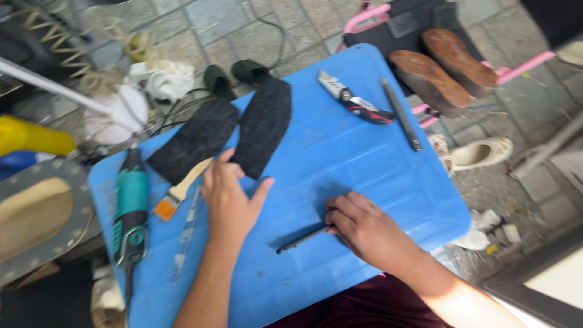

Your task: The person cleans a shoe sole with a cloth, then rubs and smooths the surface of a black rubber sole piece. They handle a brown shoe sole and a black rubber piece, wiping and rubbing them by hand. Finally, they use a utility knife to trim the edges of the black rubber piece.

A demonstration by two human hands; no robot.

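Blue plastic forms the work board [340, 164] that lies across our lap. Our left hand [229, 203] rests flat on it with fingers spread and relaxed, gripping nothing; its fingertips touch the lower edge of the right-hand dark sole piece [262, 126]. A second dark sole piece [195, 141] lies just beside it to the left, and the two edges almost meet. Our right hand [363, 226] is curled around the end of a thin dark tool [302, 239], which lies low on the board and points toward the left hand.

A brush with a wooden handle [181, 189] sits partly under the left sole piece. A teal rotary tool [132, 206] lies along the left edge of the board. Near the far edge we find a utility knife [355, 100] and a grey pencil-like rod [401, 114], well apart from both hands. Two brown shoe soles [443, 67] rest on a pink-framed stool beyond the board.
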